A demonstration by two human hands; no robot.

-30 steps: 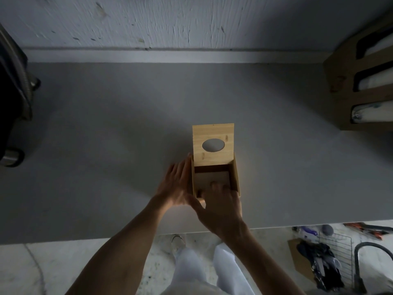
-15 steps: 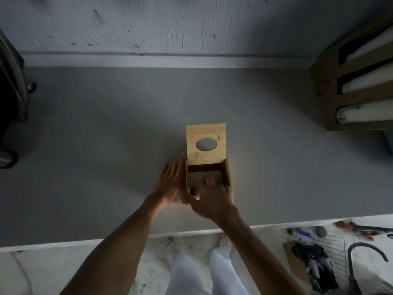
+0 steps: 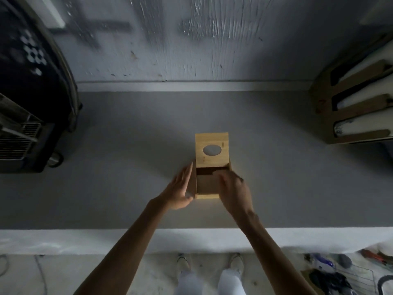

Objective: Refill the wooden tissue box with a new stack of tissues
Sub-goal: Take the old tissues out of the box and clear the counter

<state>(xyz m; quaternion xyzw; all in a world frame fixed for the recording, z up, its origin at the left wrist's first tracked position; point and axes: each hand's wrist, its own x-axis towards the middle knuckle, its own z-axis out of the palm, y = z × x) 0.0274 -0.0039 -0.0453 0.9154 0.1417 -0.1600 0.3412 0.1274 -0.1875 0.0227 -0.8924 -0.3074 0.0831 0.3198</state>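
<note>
Right now the wooden tissue box stands on the grey counter near the middle of the view, a little toward 12 o'clock from the counter's near edge. Its lid, cut with an oval hole, is swung up and back toward 12 o'clock, leaving the box open on top. The left hand lies flat against the box's 9 o'clock wall, fingers straight and together. The right hand covers the 3 o'clock side, fingers bent into the opening; it is blurred, so I cannot tell whether it grips anything. A wooden rack of pale rolls stands at 2 o'clock, and a dark appliance at 9 o'clock.
</note>
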